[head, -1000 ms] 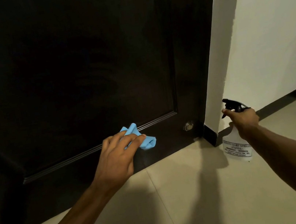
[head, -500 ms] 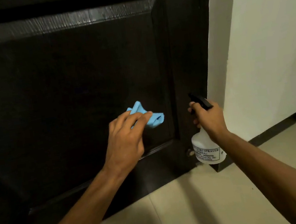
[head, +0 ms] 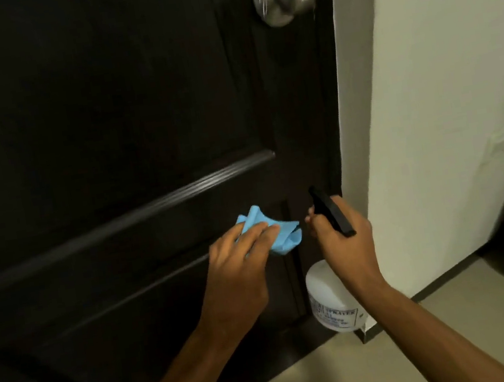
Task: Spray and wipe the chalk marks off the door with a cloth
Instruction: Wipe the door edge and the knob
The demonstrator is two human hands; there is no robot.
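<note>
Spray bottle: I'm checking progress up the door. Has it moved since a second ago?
Yes. The spray bottle went from the floor by the white wall leftward and up, before the door.

Both forearms reach up from the near edge toward the far side, bare to the elbow and drawing closer together as they go. The left hand [head: 236,268] is seen from the back, palm facing away, its fingers [head: 250,235] laid fairly straight and close together (the thumb is hidden from this view). Just to its right, nearly level with it, the right hand [head: 344,237] is curled into a grip, knuckles toward the left, wrist bent slightly.
</note>
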